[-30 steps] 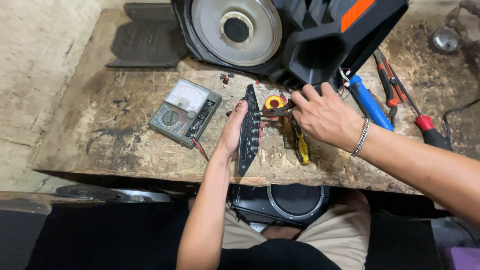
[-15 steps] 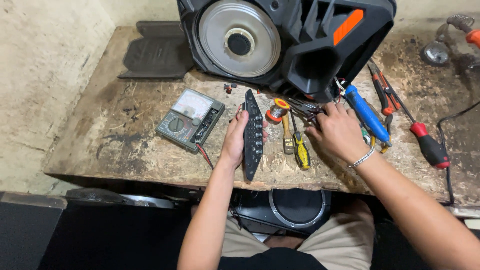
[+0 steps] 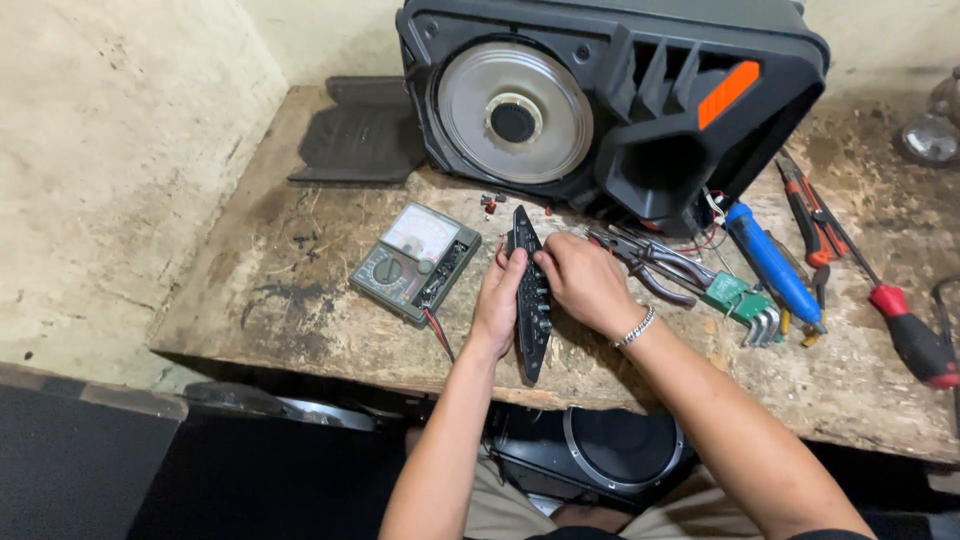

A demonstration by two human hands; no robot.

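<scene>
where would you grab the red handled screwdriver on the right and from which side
Grip the red handle from above, fingers across it. The screwdriver lies flat on the bench, handle toward the near right edge, apart from the pliers; its thin shaft points away toward the speaker cabinet.

An analog multimeter (image 3: 415, 262) lies on the wooden workbench (image 3: 260, 300), just left of the person's left hand (image 3: 500, 300). Its display is a pale, roughly rectangular meter face (image 3: 421, 232) at the far end of the grey-green case, with curved scale arcs too small to make out. An orange slanted parallelogram label (image 3: 728, 94) sits on the black speaker cabinet (image 3: 620, 100) at the back of the bench, upper right of the silver speaker cone (image 3: 514, 122)
</scene>
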